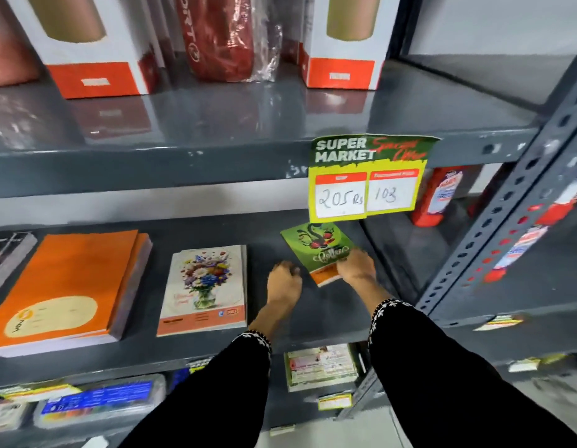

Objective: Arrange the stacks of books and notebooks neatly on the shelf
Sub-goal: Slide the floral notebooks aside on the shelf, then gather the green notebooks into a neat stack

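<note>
On the grey middle shelf (pixel 274 337) lie three piles. A stack of orange notebooks (pixel 70 286) sits at the left. A stack with a flower-vase cover (pixel 205 286) lies in the middle. A small green notebook (pixel 316 245) rests at the right, skewed, under the price sign. My right hand (pixel 356 266) grips its near right corner. My left hand (pixel 284 282) hovers just left of that notebook, fingers curled, holding nothing. Both arms wear black sleeves.
A yellow-green price sign (pixel 368 179) hangs from the upper shelf edge above the green notebook. White-orange boxes (pixel 96 59) and a red wrapped item (pixel 222 37) stand on the upper shelf. A perforated upright post (pixel 513 215) rises at right. Packaged stationery (pixel 100 399) fills the shelf below.
</note>
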